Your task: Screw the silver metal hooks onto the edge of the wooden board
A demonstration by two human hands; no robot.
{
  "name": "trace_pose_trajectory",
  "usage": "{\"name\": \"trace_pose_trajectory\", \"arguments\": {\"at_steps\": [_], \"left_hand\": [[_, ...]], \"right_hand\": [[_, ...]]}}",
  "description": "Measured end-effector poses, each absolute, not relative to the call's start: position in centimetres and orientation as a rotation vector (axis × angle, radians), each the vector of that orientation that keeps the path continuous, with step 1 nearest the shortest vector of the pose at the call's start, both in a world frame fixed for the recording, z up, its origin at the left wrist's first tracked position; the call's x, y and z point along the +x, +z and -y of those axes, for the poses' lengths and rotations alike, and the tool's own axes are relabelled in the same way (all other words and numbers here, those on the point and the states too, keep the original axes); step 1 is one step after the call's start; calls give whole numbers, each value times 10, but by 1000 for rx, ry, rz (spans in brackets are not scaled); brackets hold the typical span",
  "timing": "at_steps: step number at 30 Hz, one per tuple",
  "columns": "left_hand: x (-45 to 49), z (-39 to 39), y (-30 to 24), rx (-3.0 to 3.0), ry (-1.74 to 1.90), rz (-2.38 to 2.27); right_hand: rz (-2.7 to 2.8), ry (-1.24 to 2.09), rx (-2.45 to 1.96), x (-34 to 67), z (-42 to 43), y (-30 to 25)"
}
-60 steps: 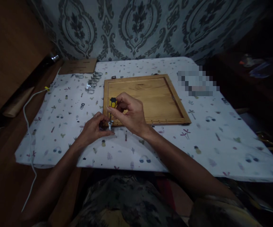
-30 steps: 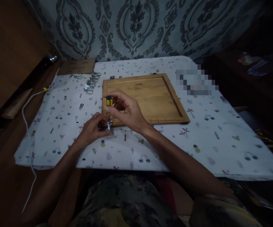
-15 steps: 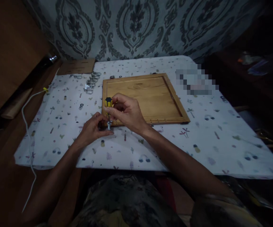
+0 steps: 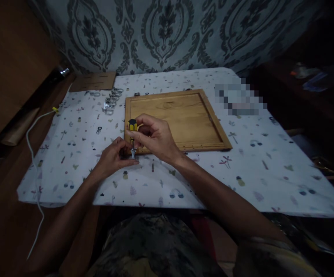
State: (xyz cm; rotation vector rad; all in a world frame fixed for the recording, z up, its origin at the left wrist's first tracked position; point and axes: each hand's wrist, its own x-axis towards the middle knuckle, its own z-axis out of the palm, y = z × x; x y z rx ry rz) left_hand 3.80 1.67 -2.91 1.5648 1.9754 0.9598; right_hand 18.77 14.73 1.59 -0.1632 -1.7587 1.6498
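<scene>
A wooden framed board (image 4: 181,115) lies flat on the patterned white cloth (image 4: 184,181). My right hand (image 4: 155,137) is closed round a small yellow and black screwdriver (image 4: 132,125), held upright with its tip down at the board's near left corner. My left hand (image 4: 114,157) pinches a small silver metal fitting (image 4: 133,153) against that corner, right under the screwdriver tip.
Several silver metal hooks (image 4: 111,100) lie on the cloth left of the board's far corner. A brown cardboard piece (image 4: 94,81) sits at the back left. A white cable (image 4: 32,150) runs down the left edge. Dark furniture stands at the right.
The screwdriver handle has shifted slightly left and my right fingers have re-gripped it. My left hand has stayed on the fitting at the corner.
</scene>
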Motion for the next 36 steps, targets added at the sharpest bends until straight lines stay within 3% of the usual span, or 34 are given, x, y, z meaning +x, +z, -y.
{"name": "trace_pose_trajectory", "arguments": {"at_steps": [27,36], "left_hand": [[37,-16,-33,1518,1001,-1911],[38,-17,-29,1513,969,-1940]], "right_hand": [[1690,1699,-273,187,-145,18],[1733,1713,-117,188,-150,18]]}}
